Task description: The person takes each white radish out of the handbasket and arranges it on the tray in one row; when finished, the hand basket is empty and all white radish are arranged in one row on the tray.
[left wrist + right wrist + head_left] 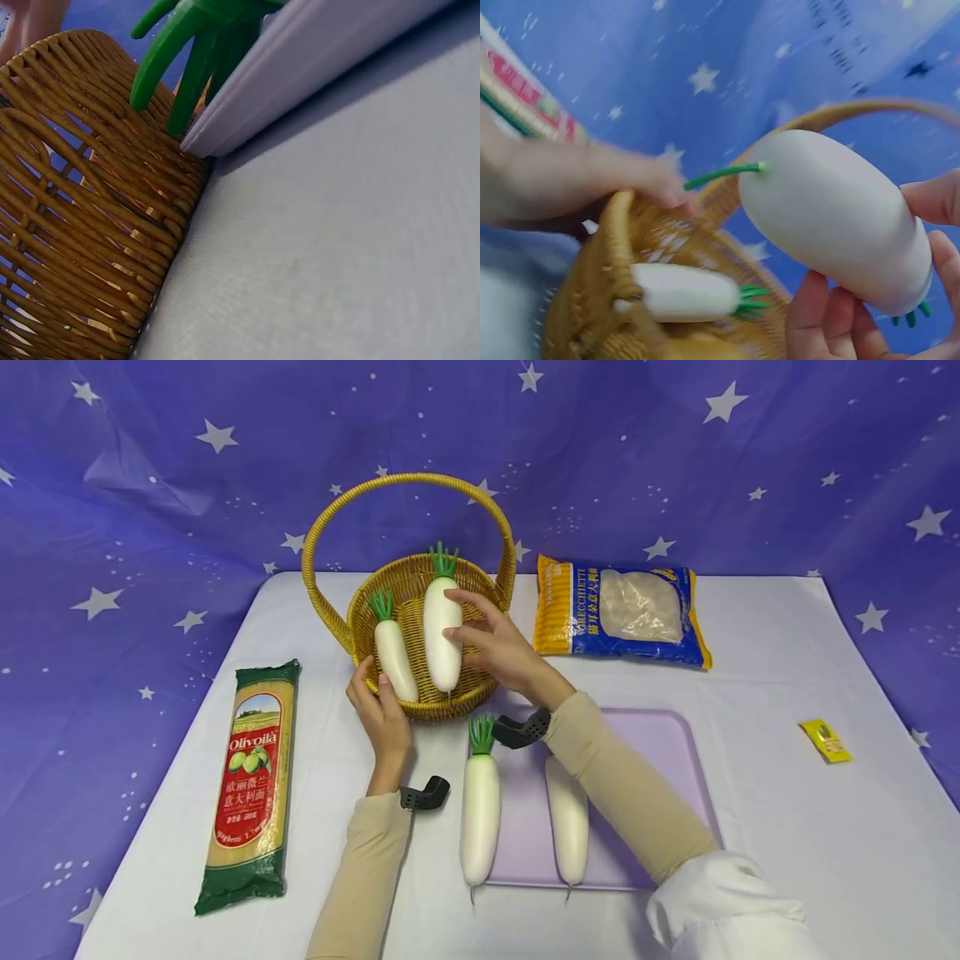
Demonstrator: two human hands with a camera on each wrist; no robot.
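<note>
My right hand (506, 647) holds a white radish (441, 647) with green leaf stubs above the wicker basket (360, 610). The right wrist view shows its thumb and fingers around the radish's leafy end, the thin root tip pointing toward the other hand. Inside the basket lies a smaller white radish (396, 660), leaves toward the back. My left hand (384, 722) grips the basket's front left rim. Two more radishes lie at the lilac tray (525, 852): one radish (480, 818) along its left edge, another radish (570, 827) farther right, partly under the right forearm.
A spaghetti pack (251, 785) lies on the left of the white-covered table (787, 860). Behind the tray is a blue and yellow orecchiette bag (622, 610). A small yellow packet (826, 741) lies at the right. The basket's tall handle (412, 478) arches over its opening.
</note>
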